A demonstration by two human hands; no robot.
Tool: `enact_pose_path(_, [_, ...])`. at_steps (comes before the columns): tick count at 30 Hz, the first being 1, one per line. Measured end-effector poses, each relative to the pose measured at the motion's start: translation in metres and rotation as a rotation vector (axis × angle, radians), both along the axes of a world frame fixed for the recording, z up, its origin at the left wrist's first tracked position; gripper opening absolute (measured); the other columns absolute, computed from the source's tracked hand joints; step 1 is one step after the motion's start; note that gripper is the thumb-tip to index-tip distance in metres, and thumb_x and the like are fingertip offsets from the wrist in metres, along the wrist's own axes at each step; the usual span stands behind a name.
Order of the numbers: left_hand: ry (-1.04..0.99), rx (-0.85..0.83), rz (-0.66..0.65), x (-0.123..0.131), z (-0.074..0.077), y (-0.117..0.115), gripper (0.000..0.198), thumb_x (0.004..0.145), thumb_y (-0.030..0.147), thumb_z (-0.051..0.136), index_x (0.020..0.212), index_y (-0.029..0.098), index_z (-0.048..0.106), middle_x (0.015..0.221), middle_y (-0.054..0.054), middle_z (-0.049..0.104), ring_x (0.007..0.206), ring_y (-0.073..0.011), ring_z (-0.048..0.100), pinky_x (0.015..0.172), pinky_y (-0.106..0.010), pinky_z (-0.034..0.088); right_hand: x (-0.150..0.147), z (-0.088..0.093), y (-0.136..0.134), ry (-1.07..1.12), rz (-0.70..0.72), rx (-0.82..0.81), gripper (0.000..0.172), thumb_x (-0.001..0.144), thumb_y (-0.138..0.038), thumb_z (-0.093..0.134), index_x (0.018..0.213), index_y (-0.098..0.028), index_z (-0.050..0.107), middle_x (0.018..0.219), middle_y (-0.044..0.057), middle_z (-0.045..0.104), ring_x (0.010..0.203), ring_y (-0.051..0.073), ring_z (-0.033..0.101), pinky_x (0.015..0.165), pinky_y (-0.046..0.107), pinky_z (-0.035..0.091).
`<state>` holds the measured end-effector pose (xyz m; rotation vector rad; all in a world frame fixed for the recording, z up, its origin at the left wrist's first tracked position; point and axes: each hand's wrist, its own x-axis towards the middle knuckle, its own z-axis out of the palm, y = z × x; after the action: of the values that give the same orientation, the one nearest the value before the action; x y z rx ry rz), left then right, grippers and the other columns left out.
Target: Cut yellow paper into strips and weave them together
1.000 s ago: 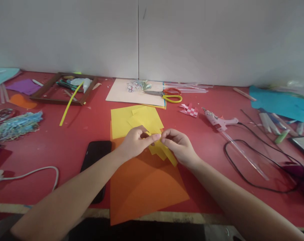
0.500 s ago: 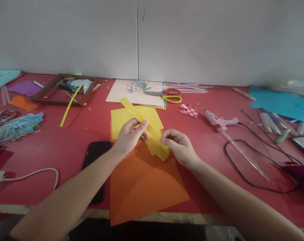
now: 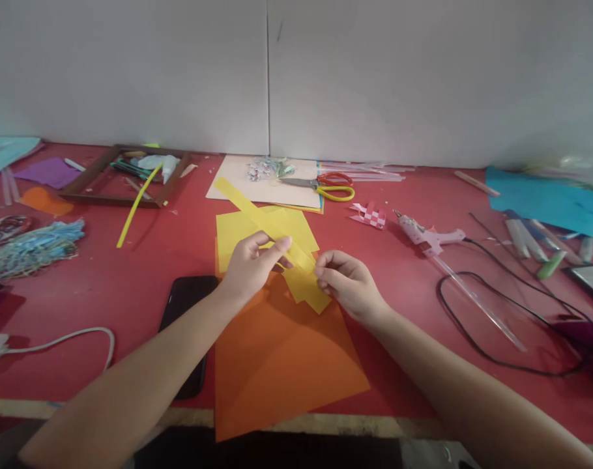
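At the far left of the red table [image 3: 130, 280] a bundle of blue yarn [image 3: 32, 242] is seen. A wooden frame [image 3: 88, 170] lies behind it, and a black phone [image 3: 184, 312] lies nearer, just beside the left forearm.

The left hand [image 3: 250, 268] is closed in a pinch on a yellow strip [image 3: 242, 205], which is taken between thumb and fingers about midway along. From that pinch the strip is carried up and away to the left. Its free end is raised over the yellow sheets [image 3: 232, 238] and the edge of a cream card [image 3: 277, 189]. Below both hands an orange sheet [image 3: 277, 365] is spread to the table edge.

The strip's near end is gripped by the right hand [image 3: 350, 286], with thumb and forefinger shut on it just above a smaller yellow piece [image 3: 306, 293]. Farther right, scissors [image 3: 326, 185], a pink glue gun [image 3: 426, 234] and a looped black cable [image 3: 496, 352] are laid well apart from the hands.

The strip is probably best handled with the stretch between the two pinches held straight and only lightly taut. Pressure should come from the fingertip pads alone, so that the thin paper is neither creased nor twisted. The long free end is unsupported and likely to droop or swing, so slow, small movements are advised.
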<state>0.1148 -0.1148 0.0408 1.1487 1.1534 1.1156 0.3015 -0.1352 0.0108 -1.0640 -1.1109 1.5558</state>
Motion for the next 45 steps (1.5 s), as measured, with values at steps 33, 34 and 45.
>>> enact_pose_path(33, [-0.069,0.067,-0.302,-0.003,-0.001,0.000,0.023,0.085,0.029,0.064,0.101,0.020,0.050,0.108,-0.003,0.058,0.073,-0.0096,0.064,0.059,-0.021,0.052,-0.002,0.003,-0.005,0.093,0.093,-0.145,0.035,0.074,-0.051,0.075,0.066,-0.018,0.065,0.055,-0.003,0.052,0.048,0.010,0.045,0.048,0.024,0.035])
enact_pose_path(34, [-0.083,0.070,-0.292,-0.003,-0.002,0.000,0.024,0.084,0.028,0.065,0.100,0.020,0.049,0.108,-0.003,0.058,0.072,-0.0093,0.064,0.058,-0.021,0.052,-0.001,0.002,-0.006,0.078,0.108,-0.134,0.035,0.075,-0.051,0.074,0.067,-0.018,0.065,0.056,-0.003,0.052,0.049,0.010,0.045,0.049,0.025,0.036])
enact_pose_path(45, [-0.122,-0.030,-0.286,-0.003,0.003,-0.001,0.049,0.079,0.014,0.062,0.124,0.021,0.042,0.101,-0.006,0.071,0.070,-0.0114,0.065,0.060,-0.023,0.055,-0.002,0.007,-0.010,-0.082,0.231,-0.026,0.038,0.085,-0.050,0.064,0.064,-0.019,0.057,0.053,-0.006,0.041,0.047,0.008,0.035,0.046,0.024,0.030])
